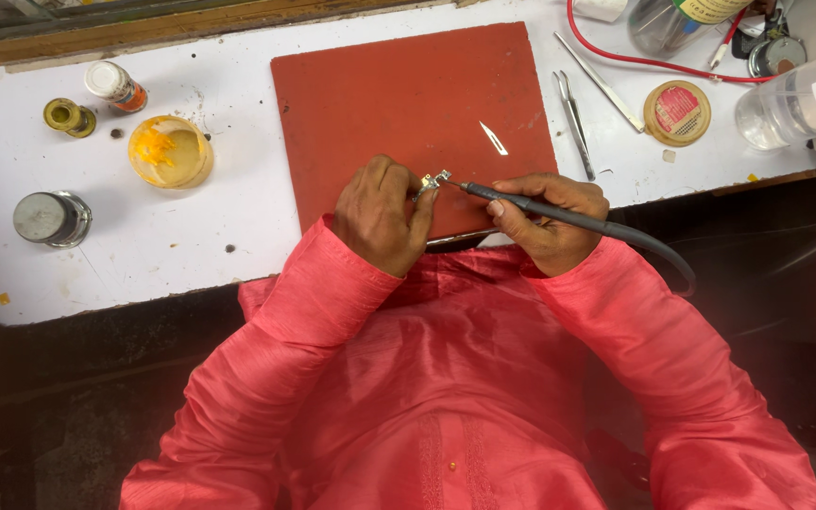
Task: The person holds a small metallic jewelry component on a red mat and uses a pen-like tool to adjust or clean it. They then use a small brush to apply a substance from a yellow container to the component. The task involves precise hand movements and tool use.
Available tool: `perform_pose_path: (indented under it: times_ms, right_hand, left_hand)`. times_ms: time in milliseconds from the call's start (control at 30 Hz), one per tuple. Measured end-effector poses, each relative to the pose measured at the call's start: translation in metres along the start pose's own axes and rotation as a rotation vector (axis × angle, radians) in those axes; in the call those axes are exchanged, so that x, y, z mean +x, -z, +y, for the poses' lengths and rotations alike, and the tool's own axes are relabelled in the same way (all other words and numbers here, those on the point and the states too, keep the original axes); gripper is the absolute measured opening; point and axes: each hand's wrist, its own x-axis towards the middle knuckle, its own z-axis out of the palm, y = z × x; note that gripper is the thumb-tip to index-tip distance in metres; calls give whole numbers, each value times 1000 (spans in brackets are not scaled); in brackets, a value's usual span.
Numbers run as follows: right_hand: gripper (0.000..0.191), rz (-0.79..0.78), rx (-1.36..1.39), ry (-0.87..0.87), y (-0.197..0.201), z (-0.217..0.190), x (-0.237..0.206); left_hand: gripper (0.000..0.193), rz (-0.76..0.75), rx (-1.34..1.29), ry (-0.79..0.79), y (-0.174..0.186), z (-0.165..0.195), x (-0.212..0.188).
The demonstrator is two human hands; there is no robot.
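On the white desk (191, 255) we saw several containers: at the far left a small bottle (115, 85) with a white cap and an orange-red label lay on its side, beside it a little brass-coloured jar (69, 117), then a round clear cup (170, 151) smeared with yellow paste, and nearer us a dull metal tin (51, 218). At the right stood a round flat tin (677, 112) with a red-and-cream label, and clear plastic bottles (805, 99) with pale labels.

Our left hand (382, 215) was curled, knuckles up, its grip closed on a small silvery metal piece (433, 180) pinched at the fingertips, just above the near edge of the red mat (399, 94). Our right hand (550, 219) had its grip wrapped, pen-like, around a slim dark handpiece tool (540, 205), whose tip touched the metal piece; a thick dark cable ran off to the right.

The mat looked matte and rubbery, rectangular. Steel tweezers (574, 123) and a thin metal rod (601, 83) lay beside it. Our sleeves were coarse-woven pink cloth.
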Motion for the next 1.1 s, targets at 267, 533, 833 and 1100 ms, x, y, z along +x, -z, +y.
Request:
perform_pose_path:
  times_ms: [267,533,833,1100]
  right_hand:
    - [17,14,83,-15,-2,-3,-2]
    - [18,-31,2,30,2,9,-4]
    - [28,83,904,-207,21,26,19]
    - [23,87,1154,-442,23,4,81]
  left_hand:
    - [21,2,0,-13,0,-1,0]
    - [22,-1,-3,-24,0,-2,0]
    - [19,18,-25,-26,1,0,1]
    - [17,47,-23,-47,2,3,3]
